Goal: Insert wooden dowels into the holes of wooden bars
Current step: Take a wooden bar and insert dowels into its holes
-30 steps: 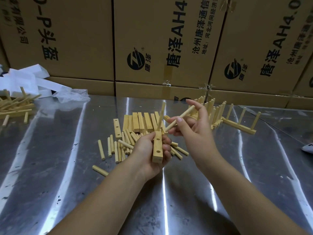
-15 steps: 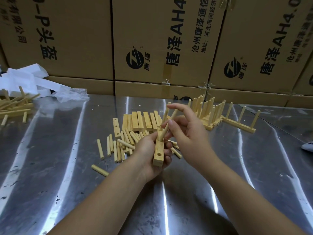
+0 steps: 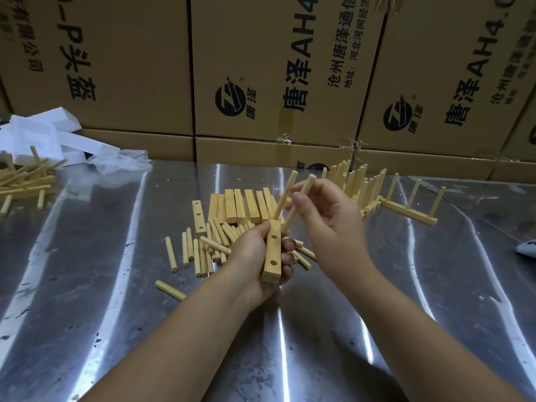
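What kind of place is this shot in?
Probably a warehouse or small workshop assembly bench: stacked brown printed cardboard cartons behind a scratched sheet-metal worktop, with piles of loose pale wooden dowels, drilled rectangular wooden bars and finished dowel racks.

steel table [image 3: 87, 300], loose dowels [image 3: 200, 250], bars [image 3: 243, 204]

- dim, warm indoor light
- streaky white glare on metal table [image 3: 377, 329]
- wide-angle bending at edges, cardboard boxes [image 3: 121, 68] lean
- centre sharp, corners soft

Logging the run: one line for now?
left hand: grips bar | right hand: pinches loose dowel | seated dowel: far hole | empty holes: two
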